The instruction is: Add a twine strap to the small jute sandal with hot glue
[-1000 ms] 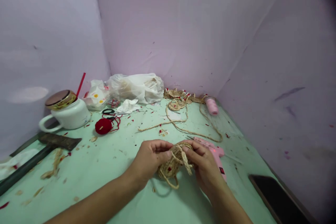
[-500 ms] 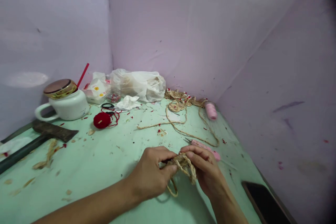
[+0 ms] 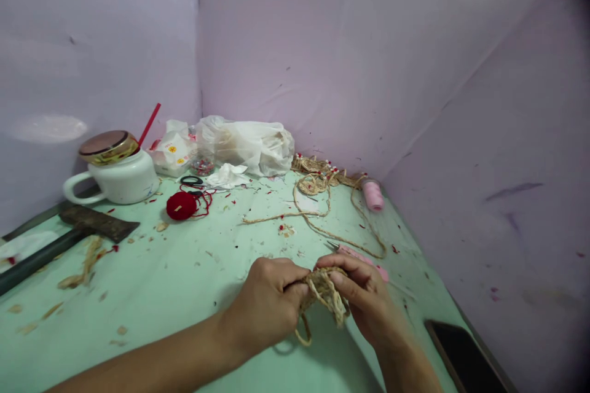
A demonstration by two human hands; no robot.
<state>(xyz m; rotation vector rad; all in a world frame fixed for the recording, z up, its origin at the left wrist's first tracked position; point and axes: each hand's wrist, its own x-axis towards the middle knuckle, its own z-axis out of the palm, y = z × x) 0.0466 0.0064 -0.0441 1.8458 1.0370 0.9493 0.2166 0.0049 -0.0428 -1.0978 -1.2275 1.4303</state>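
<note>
Both hands meet low in the middle of the mint-green table [image 3: 175,282], gripping a small bundle of braided jute twine [image 3: 322,296]. My left hand [image 3: 270,304] is closed on its left side, thumb on top. My right hand [image 3: 364,298] pinches the right side with curled fingers. A loop of the twine hangs below the hands. Just behind my right hand lies a pink glue gun [image 3: 364,256], mostly hidden by it.
A long jute cord [image 3: 322,221] trails back to jute pieces and a pink thread spool [image 3: 372,194]. At the back left are a white lidded mug [image 3: 117,172], plastic bags [image 3: 244,147], black scissors [image 3: 191,181], red yarn ball [image 3: 181,205]. Hammer [image 3: 64,239] far left; dark phone [image 3: 465,356] bottom right.
The hands have squeezed the jute bundle tighter and smaller between them. The view has shifted slightly, so less of the pink glue gun shows behind my right hand.
</note>
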